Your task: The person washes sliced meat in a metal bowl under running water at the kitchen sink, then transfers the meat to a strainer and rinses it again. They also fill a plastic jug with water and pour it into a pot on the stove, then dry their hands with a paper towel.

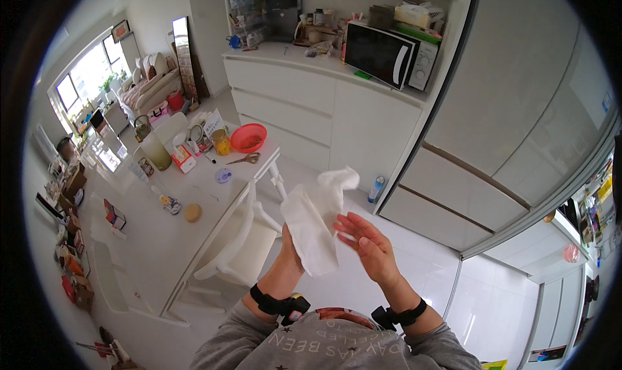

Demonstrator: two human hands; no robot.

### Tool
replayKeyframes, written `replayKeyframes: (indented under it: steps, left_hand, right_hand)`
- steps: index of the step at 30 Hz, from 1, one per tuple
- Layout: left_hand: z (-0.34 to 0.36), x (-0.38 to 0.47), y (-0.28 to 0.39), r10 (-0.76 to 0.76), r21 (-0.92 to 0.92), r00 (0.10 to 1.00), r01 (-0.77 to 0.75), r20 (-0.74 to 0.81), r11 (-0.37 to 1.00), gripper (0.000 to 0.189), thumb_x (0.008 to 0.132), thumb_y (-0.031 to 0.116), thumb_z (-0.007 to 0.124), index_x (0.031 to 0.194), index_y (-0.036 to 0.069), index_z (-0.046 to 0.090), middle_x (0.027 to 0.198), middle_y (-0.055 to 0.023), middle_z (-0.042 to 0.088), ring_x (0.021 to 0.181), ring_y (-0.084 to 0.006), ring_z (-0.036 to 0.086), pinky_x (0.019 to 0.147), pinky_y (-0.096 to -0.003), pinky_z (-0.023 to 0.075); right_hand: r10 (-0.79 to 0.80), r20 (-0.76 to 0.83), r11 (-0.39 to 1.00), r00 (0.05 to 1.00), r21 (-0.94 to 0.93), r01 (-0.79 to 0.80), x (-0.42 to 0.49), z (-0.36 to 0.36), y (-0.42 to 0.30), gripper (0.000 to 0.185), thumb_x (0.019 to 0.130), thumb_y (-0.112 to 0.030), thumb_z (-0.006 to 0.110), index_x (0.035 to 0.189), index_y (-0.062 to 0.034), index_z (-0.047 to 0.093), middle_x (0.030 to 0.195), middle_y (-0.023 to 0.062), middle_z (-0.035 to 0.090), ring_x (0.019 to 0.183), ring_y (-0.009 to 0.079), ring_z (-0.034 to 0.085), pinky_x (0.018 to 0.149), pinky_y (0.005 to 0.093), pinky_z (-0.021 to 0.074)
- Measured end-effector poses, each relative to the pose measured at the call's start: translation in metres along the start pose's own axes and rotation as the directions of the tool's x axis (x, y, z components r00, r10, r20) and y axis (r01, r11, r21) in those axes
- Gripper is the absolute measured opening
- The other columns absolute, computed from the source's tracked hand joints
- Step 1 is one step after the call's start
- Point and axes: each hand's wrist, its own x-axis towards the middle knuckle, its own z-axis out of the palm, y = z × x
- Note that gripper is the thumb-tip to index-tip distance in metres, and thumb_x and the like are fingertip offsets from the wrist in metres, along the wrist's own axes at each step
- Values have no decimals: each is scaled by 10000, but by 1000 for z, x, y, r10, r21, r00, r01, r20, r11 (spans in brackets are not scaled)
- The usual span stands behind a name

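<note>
A folded white cloth [313, 234] hangs in front of my body above the floor, its upper end flopping over to the right. My left hand [290, 248] grips it from the left and below, with the fingers hidden behind the fabric. At the cloth's right edge is my right hand [368, 246], its fingers spread and slightly bent. The fingertips are close to the fabric; whether they touch it is hard to tell. Both wrists wear black straps with small devices.
To the left, a white table [160, 253] bears a red bowl [249, 138], scissors [245, 159], a yellow-filled jar [221, 142] and a tall jug [154, 149]. A white chair [243, 248] stands by it. Ahead are drawers [282, 88] below a microwave [376, 54]; a spray can [376, 189] is on the floor.
</note>
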Motion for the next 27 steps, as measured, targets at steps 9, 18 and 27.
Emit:
replayKeyframes:
  steps: [9,18,27]
  left_hand:
    - [22,-23,-59,-313,-19,949,314,26,949,376,946,389,390,1211,127,439,1130,-37,525,1045,-169,532,864,-305,466]
    - [43,-15,-68,-440,114,876,466,-197,877,495,914,519,398,1228,138,426,1171,-26,506,1079,-152,514,905,-306,451]
    - [51,-11,-75,-528,327,839,538,-127,777,593,920,526,386,1326,96,346,1217,-29,447,1108,-118,421,941,-272,363]
  right_hand:
    - [-344,211,169,915,-945,281,-10,-2,14,517,810,-441,546,1042,21,540,996,162,545,951,343,504,932,474,310]
    - [-522,5,356,853,-907,224,-13,-16,29,219,872,-185,467,852,-1,586,762,150,548,747,342,520,727,423,393]
    - [-111,-600,946,792,-308,-101,-21,-36,52,465,945,-339,423,649,4,529,556,105,517,525,214,474,520,367,400]
